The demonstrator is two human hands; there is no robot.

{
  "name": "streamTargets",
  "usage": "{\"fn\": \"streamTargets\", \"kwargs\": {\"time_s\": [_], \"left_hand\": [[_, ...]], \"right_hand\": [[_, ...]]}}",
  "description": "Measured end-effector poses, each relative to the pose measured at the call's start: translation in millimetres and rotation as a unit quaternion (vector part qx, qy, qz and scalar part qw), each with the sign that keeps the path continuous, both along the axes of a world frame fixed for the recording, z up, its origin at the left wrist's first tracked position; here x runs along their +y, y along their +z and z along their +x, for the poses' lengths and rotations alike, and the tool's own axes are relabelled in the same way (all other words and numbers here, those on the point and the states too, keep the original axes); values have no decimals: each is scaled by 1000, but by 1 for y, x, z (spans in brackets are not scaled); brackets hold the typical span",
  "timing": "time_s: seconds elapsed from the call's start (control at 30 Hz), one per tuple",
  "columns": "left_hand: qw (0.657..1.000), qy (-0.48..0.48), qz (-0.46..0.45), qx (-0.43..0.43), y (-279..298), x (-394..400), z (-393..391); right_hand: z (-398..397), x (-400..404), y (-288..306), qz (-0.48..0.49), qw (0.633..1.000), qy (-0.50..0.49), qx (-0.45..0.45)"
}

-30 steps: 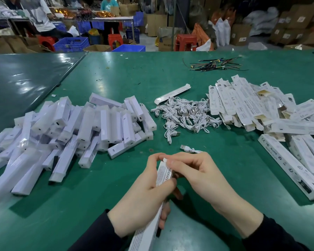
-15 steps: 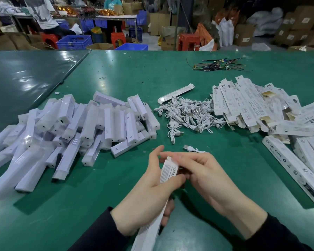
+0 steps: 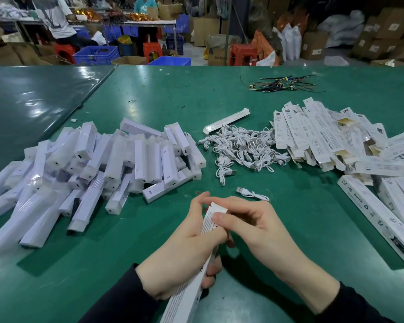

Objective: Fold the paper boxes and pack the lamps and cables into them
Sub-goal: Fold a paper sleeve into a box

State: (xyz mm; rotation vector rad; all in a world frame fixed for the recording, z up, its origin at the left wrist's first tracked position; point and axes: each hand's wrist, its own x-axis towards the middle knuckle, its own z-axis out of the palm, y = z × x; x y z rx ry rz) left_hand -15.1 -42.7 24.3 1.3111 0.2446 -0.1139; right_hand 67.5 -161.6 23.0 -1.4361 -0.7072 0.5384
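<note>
A long white printed paper box [image 3: 187, 297] slants up from the bottom edge toward the middle. My left hand [image 3: 184, 250] grips it around its upper half. My right hand [image 3: 254, 229] pinches the box's far end at the flap, thumb against its side. A heap of white lamps [image 3: 98, 164] lies on the left of the green table [image 3: 173, 99]. White cables [image 3: 243, 148] are tangled at centre, and one loose cable [image 3: 252, 194] lies just beyond my fingers. Flat unfolded boxes [image 3: 324, 136] are piled on the right.
Packed or folded boxes [image 3: 378, 217] lie at the right edge. A single box [image 3: 226, 120] rests behind the cables. A bundle of coloured wires [image 3: 280, 83] sits at the back. Beyond the table are stools, blue crates, cartons and seated people.
The box's far end has risen slightly, and my right fingers have shifted on the flap at its tip. The left hand keeps its grip.
</note>
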Motion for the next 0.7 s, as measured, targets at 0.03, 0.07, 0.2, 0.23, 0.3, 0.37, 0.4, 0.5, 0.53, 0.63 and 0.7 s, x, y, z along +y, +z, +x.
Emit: {"fn": "streamTargets", "kwargs": {"time_s": [0.03, 0.07, 0.2, 0.23, 0.3, 0.37, 0.4, 0.5, 0.53, 0.63, 0.7], "left_hand": [[1000, -2, -3, 2, 1, 0, 0], [1000, -3, -8, 5, 2, 0, 0], [1000, -18, 3, 24, 2, -3, -1], [999, -27, 8, 31, 2, -3, -1], [998, -48, 6, 44, 5, -2, -2], [997, -60, -5, 43, 8, 0, -3], [997, -62, -8, 41, 9, 0, -3], [998, -56, -1, 40, 10, 2, -4], [998, -53, 0, 43, 10, 2, -4], [997, -52, -30, 42, 6, 5, -2], [997, -50, -36, 37, 4, 7, -2]], "right_hand": [[0, 0, 1, 1, 1000, -3, 10], [1, 0, 1, 3, 1000, -7, 25], [1, -1, 3, -8, 992, -5, 122], [4, -1, 4, -23, 988, 0, 154], [11, -4, 8, -61, 976, 26, 207], [16, -7, 10, -81, 967, 55, 234], [16, -7, 10, -83, 966, 59, 239], [15, -6, 7, -76, 969, 46, 232], [13, -5, 6, -69, 971, 37, 225], [5, -3, 3, -42, 985, 5, 166], [-1, 0, 1, -25, 994, -14, 106]]}}
